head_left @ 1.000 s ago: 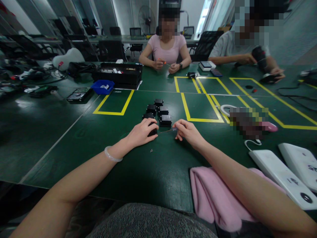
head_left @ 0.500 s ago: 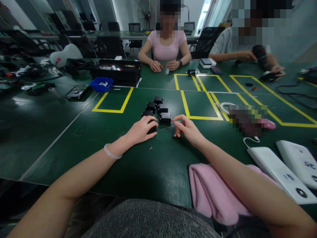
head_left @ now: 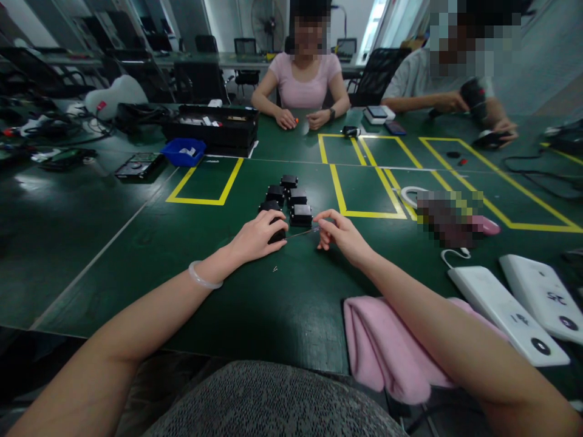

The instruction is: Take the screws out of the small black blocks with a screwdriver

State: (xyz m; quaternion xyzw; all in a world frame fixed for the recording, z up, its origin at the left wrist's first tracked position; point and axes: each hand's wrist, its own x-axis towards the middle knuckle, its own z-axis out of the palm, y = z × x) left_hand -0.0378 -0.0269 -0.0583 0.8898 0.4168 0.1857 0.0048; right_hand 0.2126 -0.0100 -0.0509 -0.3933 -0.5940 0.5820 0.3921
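Dark office chairs [head_left: 194, 82] fill the dim background at the upper left of the frame, behind a green counter [head_left: 255, 328] marked with yellow tape [head_left: 195, 201]. Near the centre of the frame I see the left hand [head_left: 255, 237] curled over a black box [head_left: 279, 233], fingers closed about it. Just right of that, the right hand [head_left: 339, 238] pinches a thin tool [head_left: 300, 233], its narrow shaft pointing toward the box; whether its tip touches, I can't make out. Five more black boxes [head_left: 301, 213] cluster just beyond, and small metal pieces [head_left: 275, 269] lie below the left hand. Pink cloth [head_left: 382, 352] lies bunched at the lower right. Two co-workers [head_left: 307, 85] are across the counter, at the top.
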